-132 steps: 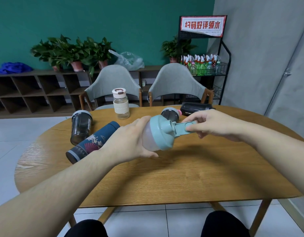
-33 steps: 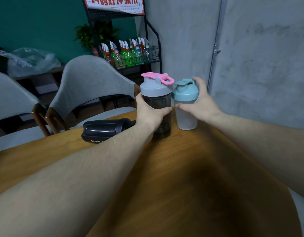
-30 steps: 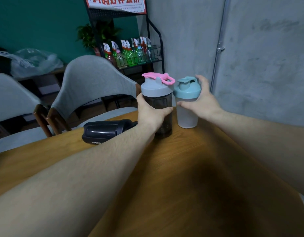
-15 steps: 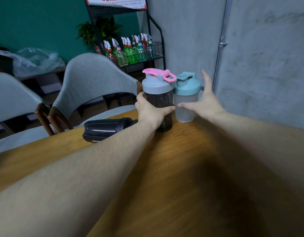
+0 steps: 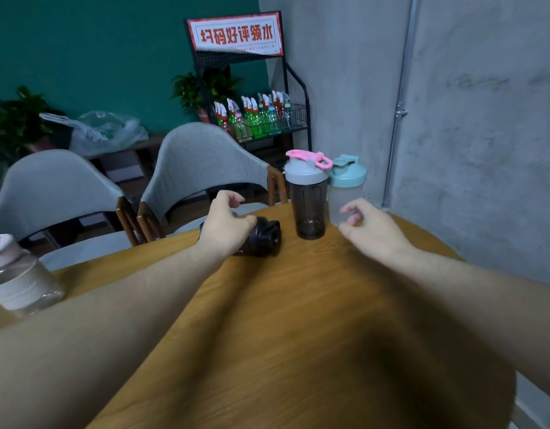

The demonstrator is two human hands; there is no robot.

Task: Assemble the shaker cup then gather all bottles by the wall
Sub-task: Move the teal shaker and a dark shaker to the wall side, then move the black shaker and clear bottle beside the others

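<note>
In the head view, two capped shakers are standing upright and touching at the table's (image 5: 298,335) far edge by the wall (image 5: 484,150): the dark cup with the pink lid (image 5: 309,199) and the frosted cup with the teal lid (image 5: 345,193). The right hand (image 5: 369,224) is hovering just in front of the frosted cup, fingers loosely curled, holding nothing. The left hand (image 5: 227,224) is arching over the black bottle (image 5: 261,238) lying on its side; whether it is gripping cannot be told. Judging the next step: wrapping the barrel fully, lifting rather than rolling, and setting it upright beside the pair. A clear bottle (image 5: 16,280) is waiting at far left.
</note>
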